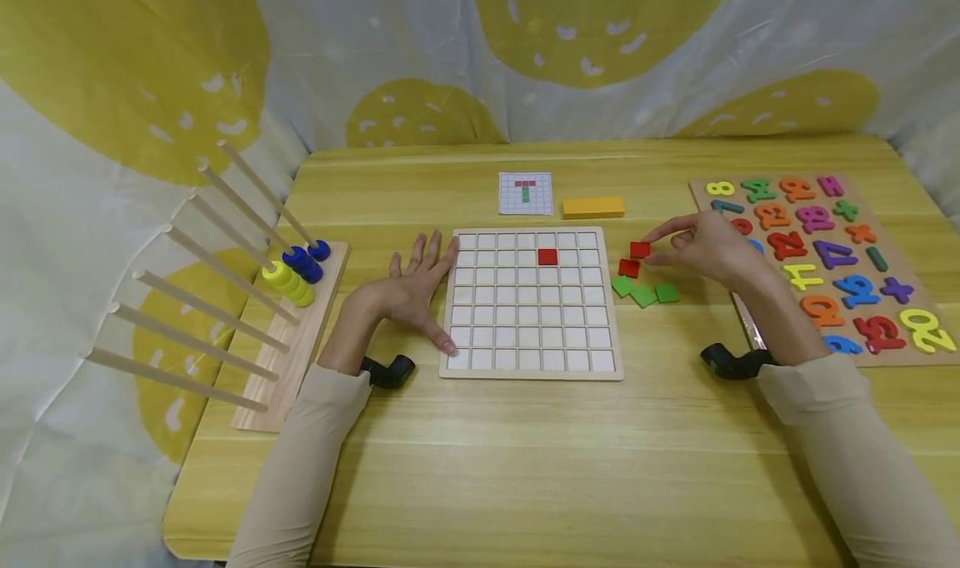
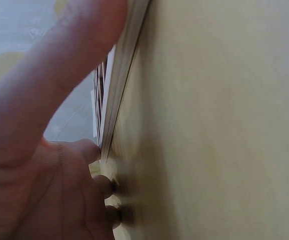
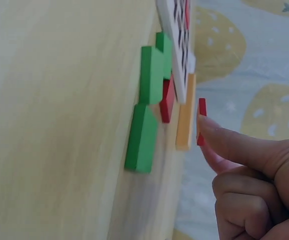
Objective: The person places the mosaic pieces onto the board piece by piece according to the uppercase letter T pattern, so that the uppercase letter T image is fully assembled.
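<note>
A white wooden grid board (image 1: pixel 528 301) lies in the middle of the table, with one red square tile (image 1: pixel 547 256) in an upper cell. My left hand (image 1: pixel 412 289) is spread along the board's left edge, its thumb on the lower left corner. Between thumb and forefinger, my right hand (image 1: pixel 708 247) pinches a red square tile (image 1: pixel 640 250); the right wrist view shows this tile (image 3: pixel 201 122) raised off the table. Below it lie another red tile (image 1: pixel 628 268) and three green tiles (image 1: pixel 642 296), just right of the board.
Behind the board lie a pattern card (image 1: pixel 526 194) with a red and green T and an orange-yellow block (image 1: pixel 592 208). A peg rack (image 1: pixel 292 335) with blue and yellow beads stands at left. At right is a number board (image 1: pixel 832 268) with coloured pieces.
</note>
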{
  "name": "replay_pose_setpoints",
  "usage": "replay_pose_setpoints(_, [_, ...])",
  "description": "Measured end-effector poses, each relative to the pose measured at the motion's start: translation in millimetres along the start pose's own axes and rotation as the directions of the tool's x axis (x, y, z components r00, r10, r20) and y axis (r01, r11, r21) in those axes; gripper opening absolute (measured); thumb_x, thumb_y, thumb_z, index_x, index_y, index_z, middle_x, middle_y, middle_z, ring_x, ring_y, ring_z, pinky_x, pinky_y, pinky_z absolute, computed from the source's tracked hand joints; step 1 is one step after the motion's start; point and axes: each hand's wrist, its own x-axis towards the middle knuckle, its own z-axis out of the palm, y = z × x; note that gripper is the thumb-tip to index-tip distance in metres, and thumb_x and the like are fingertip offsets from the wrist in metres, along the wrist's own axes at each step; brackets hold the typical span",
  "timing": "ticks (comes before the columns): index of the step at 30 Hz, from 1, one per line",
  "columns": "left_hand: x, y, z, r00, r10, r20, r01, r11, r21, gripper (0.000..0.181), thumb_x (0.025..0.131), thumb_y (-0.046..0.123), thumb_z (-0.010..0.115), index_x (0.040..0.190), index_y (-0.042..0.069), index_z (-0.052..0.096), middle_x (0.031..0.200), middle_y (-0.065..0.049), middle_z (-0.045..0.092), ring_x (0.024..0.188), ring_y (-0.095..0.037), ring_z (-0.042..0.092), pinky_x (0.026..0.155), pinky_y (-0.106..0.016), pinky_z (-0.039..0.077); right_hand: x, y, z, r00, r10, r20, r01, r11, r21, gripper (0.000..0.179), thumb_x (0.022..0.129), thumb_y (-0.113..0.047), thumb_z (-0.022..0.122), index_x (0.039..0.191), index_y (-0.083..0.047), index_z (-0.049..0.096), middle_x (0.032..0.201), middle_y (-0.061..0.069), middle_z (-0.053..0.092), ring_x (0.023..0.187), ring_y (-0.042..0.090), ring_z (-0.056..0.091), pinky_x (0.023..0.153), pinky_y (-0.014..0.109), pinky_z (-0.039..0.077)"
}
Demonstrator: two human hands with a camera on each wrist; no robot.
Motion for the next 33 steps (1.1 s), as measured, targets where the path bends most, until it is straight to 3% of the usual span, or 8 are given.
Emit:
replay_pose_setpoints(13, [5.1, 6.6, 2.5, 1.0, 0.005, 0.005, -0.005, 1.0, 0.025, 0.161, 0.064, 0.055, 0.096, 0.162, 0.017, -0.026, 0.164, -0.016, -0.04, 0.152, -0.037, -0.038, 0.12, -0.07, -0.02, 13.3, -44.2, 31.5, 0.997, -0.058, 0.046, 0.056, 0.998, 0.043, 0.033, 0.093, -0.022, 0.079, 0.123, -0.008, 0.074, 0.059, -0.004, 0.025, 0.051, 0.015, 0.026, 0.05, 0.03, 0.024])
replay_pose_setpoints(20, [2.6, 9.8, 3.1, 1.0, 0.002, 0.007, -0.002, 1.0, 0.015, 0.16, 0.064, 0.053, 0.096, 0.162, 0.017, -0.026, 0.164, -0.016, -0.041, 0.152, -0.036, -0.039, 0.121, -0.068, -0.021, 21.7, -66.4, 52.2, 0.996, -0.076, 0.051, 0.071, 0.993, 0.091, 0.031, 0.089, -0.019, 0.083, 0.117, -0.009, 0.077, 0.059, -0.003, 0.023, 0.053, 0.015, 0.022, 0.05, 0.027, 0.02])
replay_pose_setpoints(26, [3.3, 9.7, 4.2, 1.0, 0.009, 0.009, -0.009, 1.0, 0.011, 0.161, 0.064, 0.053, 0.096, 0.162, 0.017, -0.026, 0.164, -0.016, -0.04, 0.152, -0.036, -0.039, 0.12, -0.068, -0.021, 27.5, -77.7, 64.7, 0.992, -0.11, 0.058, 0.102, 0.987, 0.12, 0.029, 0.086, -0.014, 0.085, 0.113, -0.006, 0.078, 0.06, -0.006, 0.018, 0.058, 0.014, 0.02, 0.055, 0.028, 0.02])
replay_pose_setpoints(33, [4.7, 10.1, 5.2, 1.0, 0.001, 0.013, -0.001, 1.0, 0.01, 0.161, 0.064, 0.054, 0.096, 0.162, 0.018, -0.026, 0.164, -0.015, -0.041, 0.152, -0.036, -0.039, 0.12, -0.068, -0.022, 33.3, -82.6, 73.0, 0.994, -0.084, 0.075, 0.073, 0.989, 0.132, 0.03, 0.085, -0.013, 0.086, 0.114, -0.007, 0.078, 0.056, -0.006, 0.025, 0.055, 0.014, 0.025, 0.058, 0.029, 0.023])
